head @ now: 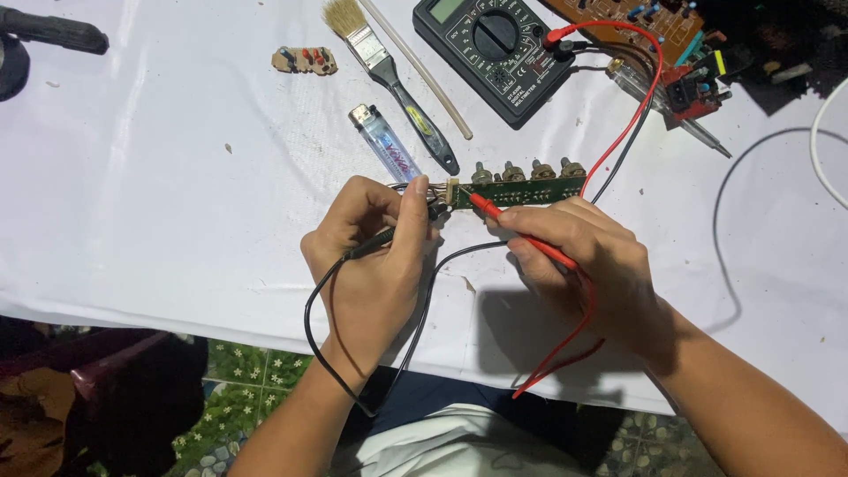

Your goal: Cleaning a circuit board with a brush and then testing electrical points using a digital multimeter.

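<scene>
White-covered table over a patterned floor

A white cloth [132, 177] covers the table and fills most of the frame, brightly lit and faintly creased. Below its edge, at lower left, a floor [238, 406] of green tiles with white flowers shows. Beside it, far lower left, sits a dark reddish-brown seat [115, 389]. The upper right corner lies in shadow.

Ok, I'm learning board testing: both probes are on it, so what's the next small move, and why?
Probably glance up at the multimeter: the left hand holds the black probe and the right hand the red probe, tips at the green board's left end.
</scene>
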